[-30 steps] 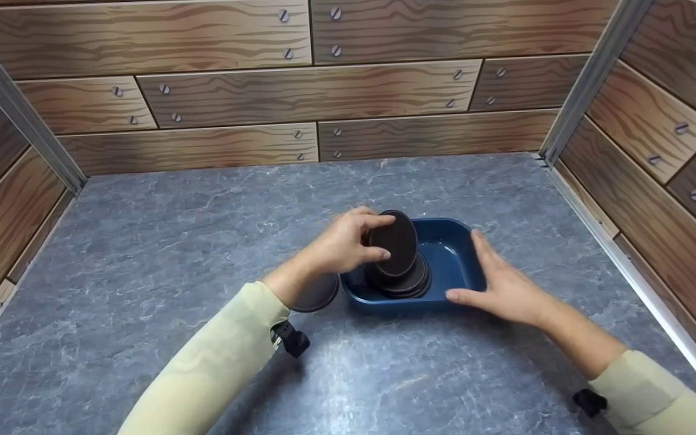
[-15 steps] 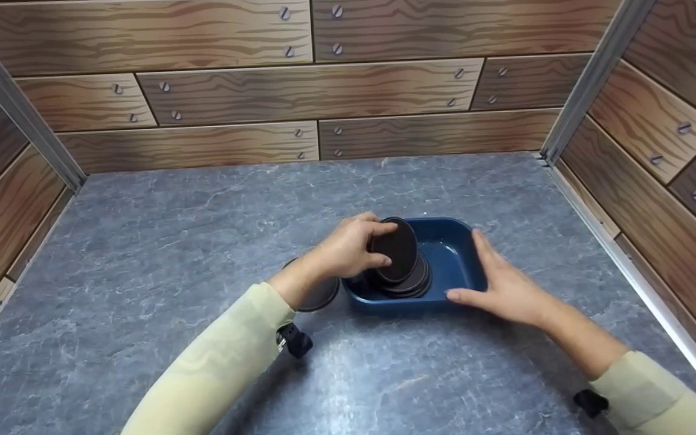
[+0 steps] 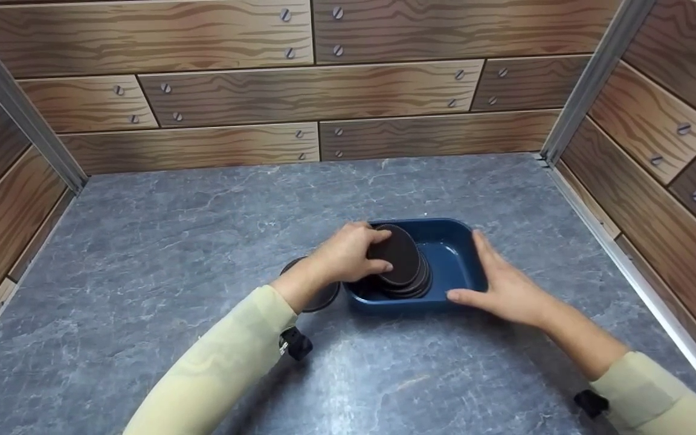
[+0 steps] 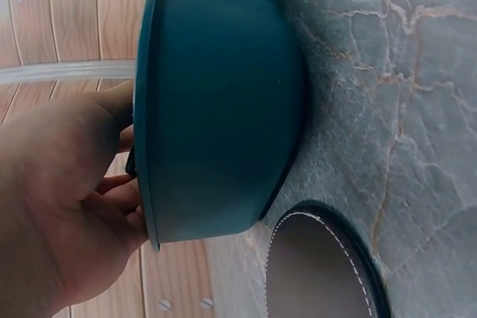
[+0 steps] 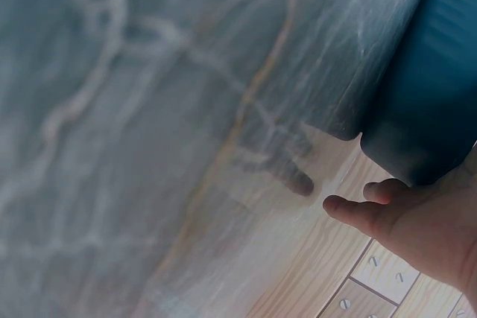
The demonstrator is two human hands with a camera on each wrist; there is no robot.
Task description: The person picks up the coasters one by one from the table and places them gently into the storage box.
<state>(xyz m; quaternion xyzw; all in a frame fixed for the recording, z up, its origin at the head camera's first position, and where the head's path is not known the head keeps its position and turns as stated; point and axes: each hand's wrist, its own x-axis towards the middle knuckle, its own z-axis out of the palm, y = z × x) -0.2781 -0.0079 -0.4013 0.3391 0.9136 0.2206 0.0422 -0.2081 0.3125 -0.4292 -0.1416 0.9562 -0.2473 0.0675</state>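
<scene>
My left hand (image 3: 345, 254) pinches a round dark brown coaster (image 3: 401, 257) between thumb and fingers, tilted against a stack of similar coasters (image 3: 411, 289) in the left part of a blue rectangular dish (image 3: 451, 266). In the left wrist view the dish's outer wall (image 4: 216, 102) hides the held coaster almost wholly. My right hand (image 3: 508, 290) rests at the dish's right end, thumb at the front rim and fingers straight along the side. Left of the dish, partly under my left wrist, a round stitched coaster (image 4: 320, 273) lies on the table.
The grey marbled tabletop (image 3: 191, 241) spreads around the dish. Wood-patterned panels (image 3: 233, 96) enclose the back and both sides, with metal rails (image 3: 577, 84) at the corners. Black wrist devices (image 3: 296, 344) sit under both forearms.
My left hand has lowered the coaster toward the stack and it now lies flatter over it. My right hand and the dish have stayed in place.
</scene>
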